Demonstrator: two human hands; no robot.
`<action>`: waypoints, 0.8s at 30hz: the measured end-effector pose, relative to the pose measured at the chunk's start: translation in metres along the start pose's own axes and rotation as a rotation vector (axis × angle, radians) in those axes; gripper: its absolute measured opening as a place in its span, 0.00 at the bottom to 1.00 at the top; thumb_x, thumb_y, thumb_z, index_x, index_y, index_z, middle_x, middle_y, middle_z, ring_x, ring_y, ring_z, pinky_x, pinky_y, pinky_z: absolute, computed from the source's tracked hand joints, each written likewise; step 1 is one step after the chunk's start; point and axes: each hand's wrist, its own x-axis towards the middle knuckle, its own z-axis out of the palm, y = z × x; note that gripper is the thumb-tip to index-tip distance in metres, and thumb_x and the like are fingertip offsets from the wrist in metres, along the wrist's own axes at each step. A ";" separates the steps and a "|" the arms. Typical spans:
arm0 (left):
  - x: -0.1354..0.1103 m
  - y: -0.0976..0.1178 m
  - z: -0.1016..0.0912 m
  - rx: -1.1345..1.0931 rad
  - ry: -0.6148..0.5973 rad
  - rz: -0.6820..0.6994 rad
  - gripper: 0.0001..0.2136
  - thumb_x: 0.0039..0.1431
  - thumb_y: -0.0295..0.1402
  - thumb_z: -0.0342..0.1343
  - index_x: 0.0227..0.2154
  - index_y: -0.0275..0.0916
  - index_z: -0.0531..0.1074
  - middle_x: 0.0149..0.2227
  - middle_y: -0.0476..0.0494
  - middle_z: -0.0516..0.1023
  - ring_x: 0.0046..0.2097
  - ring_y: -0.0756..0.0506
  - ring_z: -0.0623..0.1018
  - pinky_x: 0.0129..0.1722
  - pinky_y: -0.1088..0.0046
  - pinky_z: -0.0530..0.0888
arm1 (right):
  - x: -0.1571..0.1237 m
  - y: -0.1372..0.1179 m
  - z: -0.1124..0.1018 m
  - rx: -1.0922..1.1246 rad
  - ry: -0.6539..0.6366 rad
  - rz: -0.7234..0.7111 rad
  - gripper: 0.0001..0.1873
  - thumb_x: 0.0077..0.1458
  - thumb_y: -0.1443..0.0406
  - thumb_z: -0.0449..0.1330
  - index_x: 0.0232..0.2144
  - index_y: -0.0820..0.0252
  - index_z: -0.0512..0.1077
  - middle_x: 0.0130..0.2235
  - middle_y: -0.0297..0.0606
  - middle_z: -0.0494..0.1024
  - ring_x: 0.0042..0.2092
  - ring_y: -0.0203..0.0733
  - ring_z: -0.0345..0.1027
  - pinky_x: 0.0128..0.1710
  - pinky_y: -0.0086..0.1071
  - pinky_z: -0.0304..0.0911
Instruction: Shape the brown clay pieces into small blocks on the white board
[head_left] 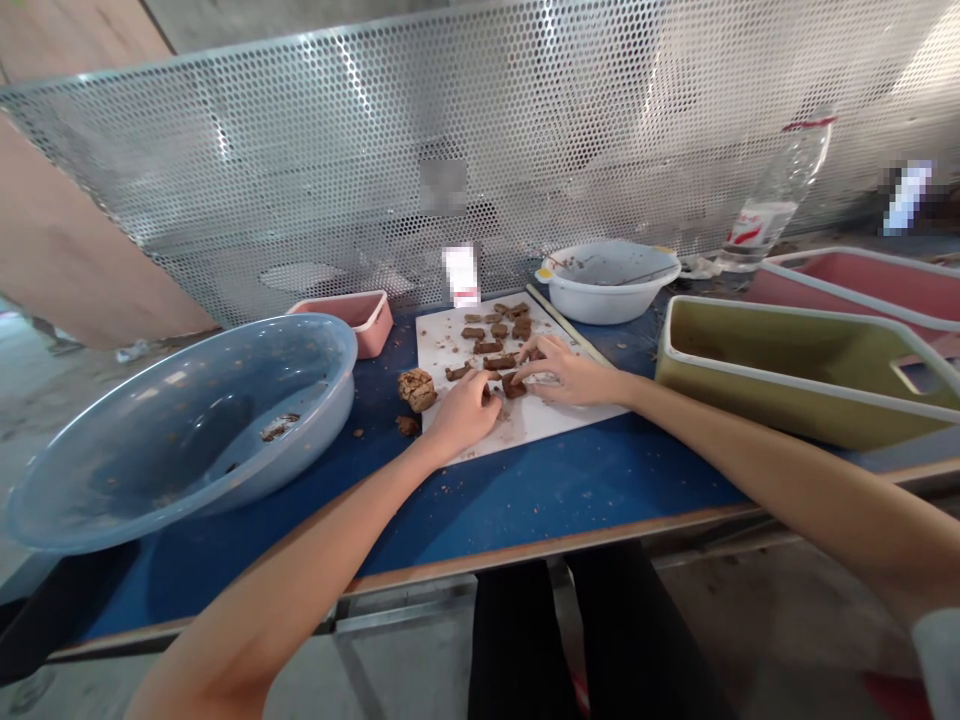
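A white board [480, 445] lies in front of me with several brown, clay-like pieces [489, 348] in rough rows on it. My left hand [466, 412] rests over the board's near left part. Its fingers are curled, and whatever is between them is hidden. From the right, my right hand [566, 375] reaches in with fingers bent and apart, fingertips at the edge of a small brown block [514, 385]. That block sits between both hands. A larger cracked brown lump [417, 389] stands by the board's left edge, with a smaller crumb [407, 426] below it.
A big blue basin [300, 450] stands left, with a pink box [375, 325] behind it. Further right are a stick [570, 325], a white basin [611, 300], an olive bin [780, 395], a pink bin [847, 270] and a plastic bottle [765, 215]. Perforated metal mesh [337, 150] rises behind the table.
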 end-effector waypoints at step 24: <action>0.000 -0.001 0.001 -0.006 -0.004 0.004 0.14 0.67 0.28 0.54 0.53 0.38 0.76 0.51 0.37 0.79 0.50 0.37 0.80 0.48 0.60 0.77 | -0.002 0.007 -0.003 -0.066 0.057 -0.001 0.12 0.69 0.56 0.60 0.47 0.48 0.83 0.55 0.44 0.71 0.62 0.58 0.63 0.68 0.63 0.57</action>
